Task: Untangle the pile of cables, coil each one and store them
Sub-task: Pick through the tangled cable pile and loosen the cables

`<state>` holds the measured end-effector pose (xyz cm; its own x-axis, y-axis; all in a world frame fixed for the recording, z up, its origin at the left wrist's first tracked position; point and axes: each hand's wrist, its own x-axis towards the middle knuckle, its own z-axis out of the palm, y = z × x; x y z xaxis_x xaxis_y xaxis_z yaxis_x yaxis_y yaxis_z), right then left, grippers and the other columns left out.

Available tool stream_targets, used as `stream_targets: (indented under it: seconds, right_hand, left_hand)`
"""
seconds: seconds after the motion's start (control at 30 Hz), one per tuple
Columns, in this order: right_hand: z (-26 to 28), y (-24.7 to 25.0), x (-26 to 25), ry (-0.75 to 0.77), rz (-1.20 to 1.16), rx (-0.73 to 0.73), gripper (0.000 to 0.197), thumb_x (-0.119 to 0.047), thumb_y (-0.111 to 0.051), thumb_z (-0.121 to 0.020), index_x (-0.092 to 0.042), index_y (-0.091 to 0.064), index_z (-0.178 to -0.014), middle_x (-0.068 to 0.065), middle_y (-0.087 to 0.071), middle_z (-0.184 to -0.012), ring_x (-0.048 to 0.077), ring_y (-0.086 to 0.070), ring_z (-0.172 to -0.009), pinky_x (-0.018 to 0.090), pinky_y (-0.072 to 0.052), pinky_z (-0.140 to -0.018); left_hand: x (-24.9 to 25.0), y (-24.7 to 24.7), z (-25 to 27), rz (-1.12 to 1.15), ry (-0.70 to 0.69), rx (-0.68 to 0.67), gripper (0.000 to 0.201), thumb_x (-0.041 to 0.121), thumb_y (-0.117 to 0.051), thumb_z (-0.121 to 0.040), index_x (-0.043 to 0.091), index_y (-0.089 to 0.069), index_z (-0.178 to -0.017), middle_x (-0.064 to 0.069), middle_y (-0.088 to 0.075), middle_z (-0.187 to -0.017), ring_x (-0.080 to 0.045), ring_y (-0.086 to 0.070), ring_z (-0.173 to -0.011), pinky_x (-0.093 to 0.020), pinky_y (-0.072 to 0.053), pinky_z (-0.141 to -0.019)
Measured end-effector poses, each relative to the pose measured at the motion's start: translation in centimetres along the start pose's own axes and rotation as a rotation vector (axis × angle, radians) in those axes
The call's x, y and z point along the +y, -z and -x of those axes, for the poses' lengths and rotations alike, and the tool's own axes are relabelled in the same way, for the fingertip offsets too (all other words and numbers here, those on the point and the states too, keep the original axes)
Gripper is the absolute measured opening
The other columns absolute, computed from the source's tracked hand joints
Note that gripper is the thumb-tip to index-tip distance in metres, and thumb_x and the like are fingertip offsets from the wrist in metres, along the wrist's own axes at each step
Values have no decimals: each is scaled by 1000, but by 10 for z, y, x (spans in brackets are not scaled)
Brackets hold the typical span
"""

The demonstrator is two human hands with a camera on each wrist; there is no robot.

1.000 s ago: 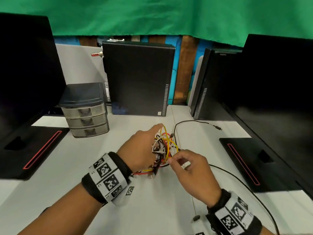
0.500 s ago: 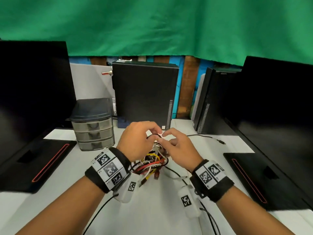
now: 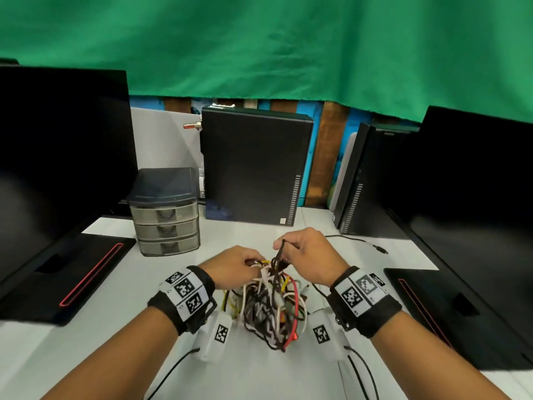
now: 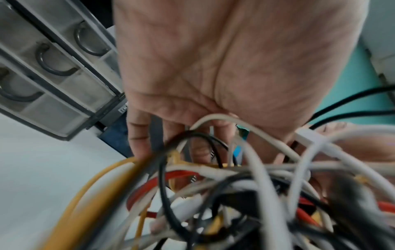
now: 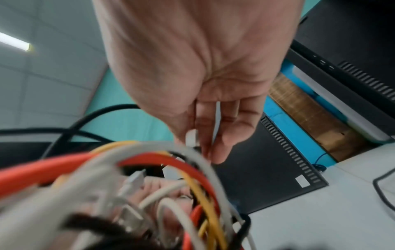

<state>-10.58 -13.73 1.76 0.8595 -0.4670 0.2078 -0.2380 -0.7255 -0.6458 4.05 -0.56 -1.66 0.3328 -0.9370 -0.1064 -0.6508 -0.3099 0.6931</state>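
A: Now, entry for the cable pile [image 3: 269, 310]. Where does it sit?

B: Lifted off the white table [image 3: 115, 356], hanging between the two wrists in the head view. Mixed strands: white, black, yellow, red. The lower end reaches down toward the table near the person; I cannot tell whether it touches.

A: Left hand [image 3: 233, 265]?

B: On the upper left of the tangle, knuckles up. In the left wrist view the fingers [image 4: 138, 135] reach down into the strands, with a white cable [image 4: 245, 125] looped across the base of the palm and a yellow cable [image 4: 89, 189] running under the fingertips. Fingers are curled among the strands, so it grips the pile.

A: Right hand [image 3: 307, 255]?

B: Raised higher than the left. Thumb and forefinger pinch a dark cable [image 3: 278, 256] that rises out of the top of the pile. The right wrist view is blurred; a white plug end [image 5: 190, 137] shows at the fingertips, so exactly what else is pinched I cannot tell.

A: Surroundings?

B: A three-drawer organiser [image 3: 165, 212] stands at the back left of the table, drawers closed. A black computer tower [image 3: 253, 166] is just beside it, a second tower [image 3: 363, 180] further right. A separate black cable [image 3: 357, 242] lies on the table behind the right hand, apart from the pile. Black monitors [image 3: 57, 145] flank both sides.
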Motion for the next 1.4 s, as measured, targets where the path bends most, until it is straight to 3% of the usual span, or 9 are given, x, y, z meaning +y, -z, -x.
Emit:
stream_targets:
  seconds: [0.17,0.27,0.37,0.5,0.67,0.93,1.1,1.2,1.4]
  right_hand:
    - [-2,16,-21,-56,-113,191,24,-14,-56,-100,-16,-76,-89,-6,-70,-72,5,-65,-67,19,-50,-64]
    - [5,34,-50,278,-153,570,18,-9,-58,-99,-13,-76,-96,-5,-71,-78,4,-67,-77,13,-53,-77]
    - [11,47,-66,577,-276,835,18,-11,-60,-99,-11,-73,-112,3,-74,-87,8,-72,-82,26,-59,-78]
    - [9,46,-59,490,-297,644,18,-12,-61,-98,-16,-73,-111,-4,-73,-88,14,-73,-82,41,-62,-77]
    - [5,41,-49,382,-266,550,16,-11,-61,-99,-21,-71,-107,-2,-73,-89,14,-73,-84,42,-61,-79]
    - [10,42,-54,329,-341,435,15,-23,-71,-92,-25,-67,-107,4,-72,-78,19,-71,-77,43,-60,-75]
    - [-5,36,-37,90,-293,83,46,-30,-76,-88,-19,-59,-129,2,-67,-65,9,-63,-59,32,-55,-66]
    - [-16,26,-36,64,-194,-75,18,-28,-65,-97,-12,-70,-103,-1,-66,-61,2,-55,-49,18,-46,-54]
    - [-32,37,-44,79,10,-17,37,-29,-54,-103,-13,-71,-74,-1,-67,-57,1,-58,-48,27,-50,-59]
  left_hand:
    - [2,8,3,-173,92,34,28,33,-63,-92,32,-64,-64,15,-59,-65,-7,-56,-64,-22,-43,-64]
    - [1,7,4,-222,170,39,35,30,-58,-93,22,-60,-59,5,-56,-63,-14,-53,-66,-24,-42,-62]
    - [-3,12,6,-211,183,-16,23,27,-57,-90,15,-72,-77,-4,-68,-78,-20,-61,-77,-32,-51,-70]
    - [4,38,15,-218,139,84,14,21,-68,-88,27,-75,-97,8,-72,-91,-13,-66,-89,-29,-53,-82]
    - [30,54,24,7,-36,223,22,23,-70,-91,39,-69,-106,10,-72,-84,6,-61,-68,-24,-48,-76]
    - [33,37,0,19,6,296,27,31,-57,-101,21,-72,-81,3,-72,-71,-9,-63,-48,-25,-49,-60]
    - [81,72,12,82,-180,502,21,27,-57,-101,22,-75,-92,1,-72,-75,-9,-63,-49,-23,-53,-57]
    - [119,89,21,173,-351,492,16,24,-61,-99,23,-74,-107,-3,-73,-76,-10,-63,-51,-17,-49,-51]
    - [119,77,22,322,-491,515,36,14,-71,-91,16,-63,-126,-10,-69,-71,-20,-64,-55,-21,-49,-51]
